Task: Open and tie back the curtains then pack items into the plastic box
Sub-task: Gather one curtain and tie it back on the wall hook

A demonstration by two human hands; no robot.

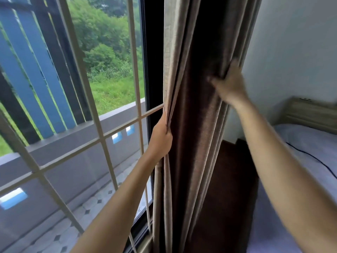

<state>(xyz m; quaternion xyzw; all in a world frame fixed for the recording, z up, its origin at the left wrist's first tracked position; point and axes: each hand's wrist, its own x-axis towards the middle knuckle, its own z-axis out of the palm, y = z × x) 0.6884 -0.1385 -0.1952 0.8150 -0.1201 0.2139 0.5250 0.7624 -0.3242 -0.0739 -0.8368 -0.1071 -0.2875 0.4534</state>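
Curtain (pixel 197 125) bunched beside the window's right edge, left hand (pixel 161 137) gripping its near folds, right hand (pixel 229 84) clutching the far side; untied yet, no box in view.

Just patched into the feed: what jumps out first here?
The brown curtain, bunched into a thick column at centre, with both hands on it: the left hand grips its window-side edge, the right hand clutches folds higher up by the wall. Left of it, the barred window shows bright greenery.
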